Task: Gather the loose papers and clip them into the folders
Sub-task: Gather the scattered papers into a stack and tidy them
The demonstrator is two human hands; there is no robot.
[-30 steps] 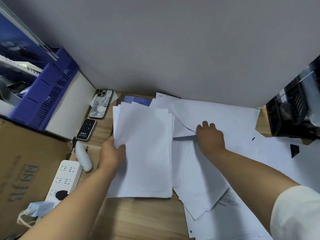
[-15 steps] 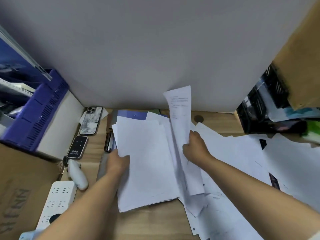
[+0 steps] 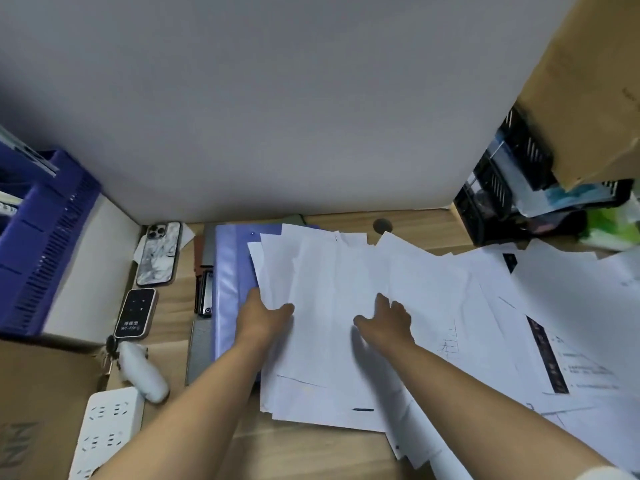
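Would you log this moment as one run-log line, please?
phase: gathering | left hand: grips paper stack edge | right hand: flat on stack | folder: under stack

Dim even light, soft motion blur, wide-angle edge distortion

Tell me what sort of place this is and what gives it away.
Most likely an office desk in a partitioned cubicle: loose papers spread across a wooden desktop, a blue folder under them, black file trays stacked at the right, and a grey partition right behind.
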